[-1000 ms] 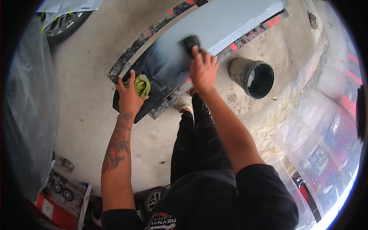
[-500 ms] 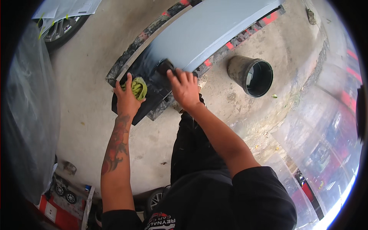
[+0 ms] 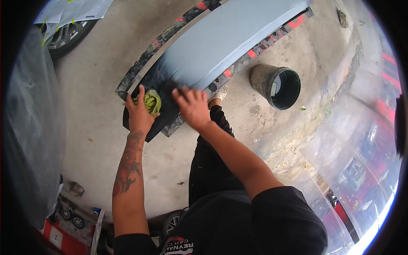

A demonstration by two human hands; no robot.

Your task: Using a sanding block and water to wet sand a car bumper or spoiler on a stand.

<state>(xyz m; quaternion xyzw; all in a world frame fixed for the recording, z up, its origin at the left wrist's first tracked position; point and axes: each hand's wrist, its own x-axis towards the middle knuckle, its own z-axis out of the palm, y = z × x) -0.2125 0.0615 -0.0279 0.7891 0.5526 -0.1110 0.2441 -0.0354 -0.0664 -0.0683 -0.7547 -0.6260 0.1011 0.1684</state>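
A long, curved panel [image 3: 225,36], shaped like a car bumper, is smooth grey over most of its length and black at its near left end. My left hand [image 3: 140,114] presses a crumpled green cloth [image 3: 152,102] against that black end, fingers curled around it. My right hand [image 3: 194,108] is on the black part too, close to the grey edge. Under its fingertips is a dark block or pad [image 3: 171,88], blurred by motion and hard to tell from the black surface.
The panel lies on a stand padded with dark, red-patched strips [image 3: 294,22]. A dark bucket [image 3: 264,85] stands on the concrete floor to the right. A car wheel [image 3: 70,36] and plastic sheeting [image 3: 36,110] are on the left, more clear sheeting [image 3: 352,165] on the right.
My right hand has slid left and slightly nearer across the black end with the dark block. My left hand and the green cloth stay in nearly the same place.
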